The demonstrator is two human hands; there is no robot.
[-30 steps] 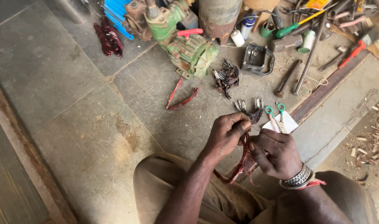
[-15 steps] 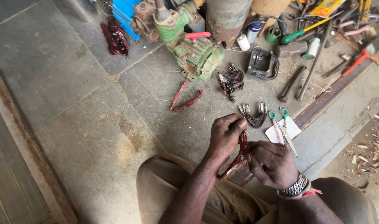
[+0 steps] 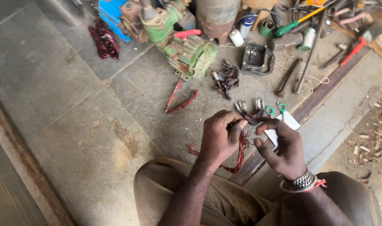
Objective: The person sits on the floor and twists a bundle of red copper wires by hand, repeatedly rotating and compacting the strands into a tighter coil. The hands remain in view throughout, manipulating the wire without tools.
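Head view is showing me a reddish copper wire bundle [image 3: 240, 146], thin strands looped and frayed, hanging at lower centre of the frame. I am seeing its long axis running roughly top to bottom, tail curling toward lower left. My left hand [image 3: 219, 138] is closing around its top; my right hand [image 3: 283, 146] is sitting beside it, fingers loosely curled, holding nothing I can make out. No container is holding it.

Soft, even daylight, faint shadows (no glare), sharp throughout, slight edge distortion.
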